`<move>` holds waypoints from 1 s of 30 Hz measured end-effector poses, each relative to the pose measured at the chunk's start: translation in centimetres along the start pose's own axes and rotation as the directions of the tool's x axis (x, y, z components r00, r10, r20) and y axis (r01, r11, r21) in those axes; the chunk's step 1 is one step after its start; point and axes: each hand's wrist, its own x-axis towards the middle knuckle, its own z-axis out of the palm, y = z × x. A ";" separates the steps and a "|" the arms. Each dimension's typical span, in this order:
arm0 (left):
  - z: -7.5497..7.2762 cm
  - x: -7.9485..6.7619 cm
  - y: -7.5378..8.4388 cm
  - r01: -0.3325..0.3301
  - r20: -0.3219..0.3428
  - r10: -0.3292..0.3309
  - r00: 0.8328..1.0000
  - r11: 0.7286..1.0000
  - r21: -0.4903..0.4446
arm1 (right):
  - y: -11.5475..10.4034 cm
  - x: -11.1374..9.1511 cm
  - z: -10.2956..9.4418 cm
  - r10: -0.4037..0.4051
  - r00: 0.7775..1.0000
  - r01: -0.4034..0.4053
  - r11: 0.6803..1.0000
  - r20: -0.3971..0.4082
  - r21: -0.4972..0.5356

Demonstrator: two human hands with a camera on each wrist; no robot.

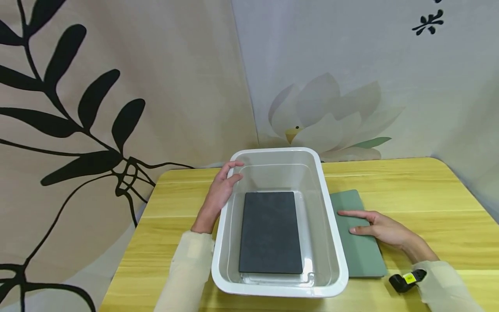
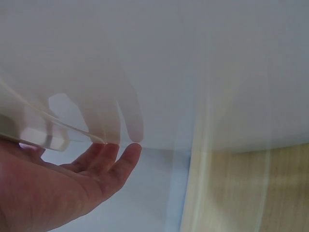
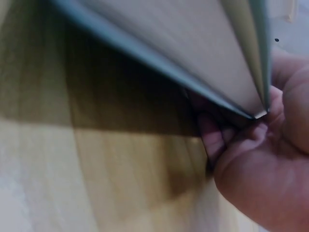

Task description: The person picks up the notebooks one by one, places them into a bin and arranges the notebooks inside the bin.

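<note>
A white plastic basin stands in the middle of the table, with a dark grey book lying flat inside it. My left hand holds the basin's left rim near the far corner. In the left wrist view, the fingers of the left hand reach under the rim and touch the glossy outer wall. Beside the basin on the right is a green book. My right hand grips its right edge, thumb and index finger over the cover. The right wrist view shows other fingers curled beneath the book.
The wooden table has light yellow grain and rounded far corners. Behind it hang patterned curtains, with dark leaves on the left and a pale flower on the right. A small black device with a yellow label sits at the right wrist.
</note>
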 end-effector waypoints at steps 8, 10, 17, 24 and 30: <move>0.1 0.0 -0.1 0.002 0.007 -0.002 1.000 1.000 -0.006 | -0.2 0.0 -0.2 0.011 1.000 -0.011 0.999 -0.002 -0.031; 0.1 0.0 -0.1 0.000 0.007 0.000 1.000 1.000 -0.002 | -0.2 0.0 -0.3 0.023 1.000 -0.023 0.999 -0.003 -0.039; 0.1 0.0 0.1 -0.001 -0.005 0.001 1.000 1.000 0.016 | -0.7 0.1 -0.3 0.028 1.000 -0.028 0.998 -0.006 -0.058; 0.1 0.0 0.1 -0.009 -0.007 0.009 1.000 1.000 0.026 | -1.1 0.0 -0.2 -0.013 1.000 0.011 0.995 -0.024 -0.096; 0.0 0.0 0.0 -0.005 -0.003 0.005 1.000 1.000 0.027 | -1.5 0.0 -0.1 -0.016 0.999 0.013 0.994 -0.032 -0.108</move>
